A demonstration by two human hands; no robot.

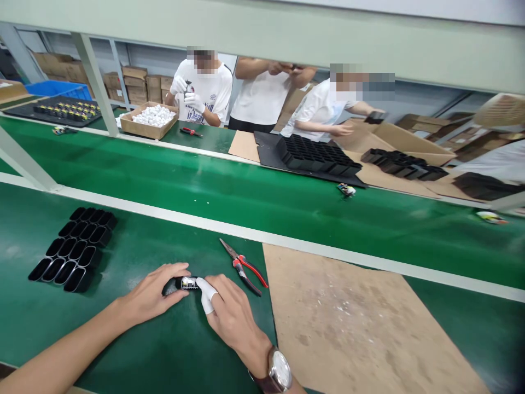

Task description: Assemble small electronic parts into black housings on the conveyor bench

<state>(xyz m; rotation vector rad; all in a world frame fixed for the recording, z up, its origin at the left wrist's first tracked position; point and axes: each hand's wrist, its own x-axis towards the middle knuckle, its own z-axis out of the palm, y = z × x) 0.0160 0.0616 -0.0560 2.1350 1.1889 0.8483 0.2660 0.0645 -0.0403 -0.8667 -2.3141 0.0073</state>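
Observation:
Both of my hands meet over a small black oval plastic case (179, 284) at the middle of the near green bench. Thumb and fingers of my left hand (153, 293) close around the case's left end. My right hand (234, 309), with white finger cots and a wristwatch (280, 370), grips the right end, its covered fingertips at the opening. A small circuit board (189, 283) shows in the opening; the fingers hide part of it. Red-and-black long-nose pliers (243, 266) lie just beyond my right hand.
Several black cases (71, 249) stand in rows at left. A cardboard sheet (353, 323) covers the bench at right. Beyond a white rail (205, 223) runs a green conveyor belt (164, 178) carrying circuit assemblies (346, 190). Co-workers stand opposite, beside a box of white parts (150, 128) and black trays (318, 155).

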